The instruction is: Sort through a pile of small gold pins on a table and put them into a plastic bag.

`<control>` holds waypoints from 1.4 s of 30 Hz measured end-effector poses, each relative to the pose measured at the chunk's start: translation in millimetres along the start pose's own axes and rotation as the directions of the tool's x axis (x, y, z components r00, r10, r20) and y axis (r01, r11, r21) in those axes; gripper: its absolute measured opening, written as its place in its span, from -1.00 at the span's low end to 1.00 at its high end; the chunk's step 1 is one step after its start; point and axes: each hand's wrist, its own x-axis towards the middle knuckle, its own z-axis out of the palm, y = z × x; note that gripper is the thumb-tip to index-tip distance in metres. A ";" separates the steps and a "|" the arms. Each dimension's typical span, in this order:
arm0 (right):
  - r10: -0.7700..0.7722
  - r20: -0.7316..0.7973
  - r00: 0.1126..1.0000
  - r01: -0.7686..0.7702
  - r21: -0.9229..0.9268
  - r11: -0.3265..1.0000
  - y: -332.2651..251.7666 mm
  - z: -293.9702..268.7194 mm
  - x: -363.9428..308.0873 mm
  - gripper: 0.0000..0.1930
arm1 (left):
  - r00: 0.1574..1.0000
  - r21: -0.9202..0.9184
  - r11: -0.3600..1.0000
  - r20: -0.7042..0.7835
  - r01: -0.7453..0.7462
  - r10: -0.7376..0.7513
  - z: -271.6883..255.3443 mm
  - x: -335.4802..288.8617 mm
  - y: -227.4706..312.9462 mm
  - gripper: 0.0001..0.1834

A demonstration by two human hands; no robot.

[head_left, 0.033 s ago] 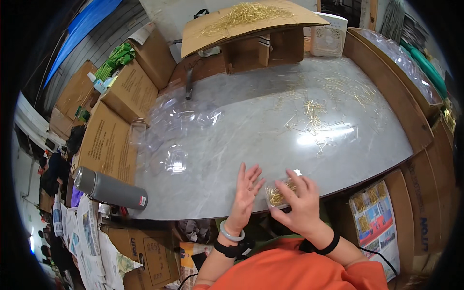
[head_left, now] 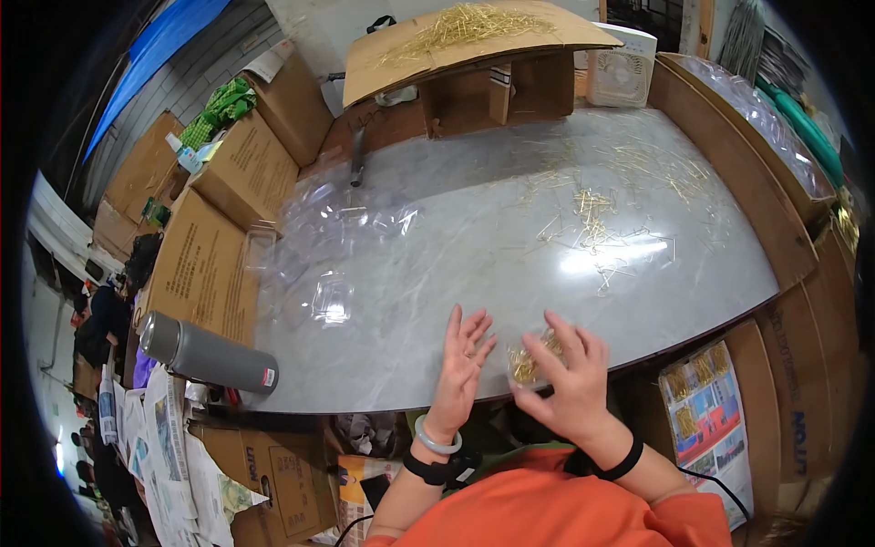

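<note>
My left hand (head_left: 466,360) is open near the front edge of the grey table, fingers spread and palm turned to the right. Just right of it, my right hand (head_left: 572,369) spans a small clear plastic box (head_left: 516,376), thumb on the near side and fingers over the far side. Thin gold metal pins (head_left: 525,366) fill the box; the hand covers part of them. Farther back lies a loose pile of gold pins (head_left: 591,214), some with bent ends. Empty clear plastic boxes (head_left: 332,299) sit on the table's left side.
A grey bottle (head_left: 210,351) lies at the front left, beside cardboard boxes (head_left: 205,273). More pins (head_left: 478,25) are heaped on a cardboard shelf (head_left: 392,73) at the back, near a white fan (head_left: 620,75). Cardboard walls (head_left: 729,173) edge the table's right side.
My right hand and the box of pins have shifted slightly to the right. My left hand has barely moved.
</note>
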 end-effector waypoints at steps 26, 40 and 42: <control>0.185 0.097 0.978 -0.206 0.293 0.934 37.9 -1.2 -22.8 -0.49 | 0.951 0.896 0.323 0.271 -0.305 0.149 18.6 -1.8 -11.2 -0.31; 0.165 0.140 0.976 -0.186 0.148 0.971 33.2 -9.2 -4.2 -0.79 | 0.952 0.914 0.288 0.236 -0.285 0.195 25.6 -0.8 -9.2 -0.34; 0.141 0.149 0.979 -0.163 0.152 0.975 33.7 -10.2 -0.2 -0.79 | 0.950 0.915 0.282 0.239 -0.289 0.200 25.1 -1.7 -9.5 -0.33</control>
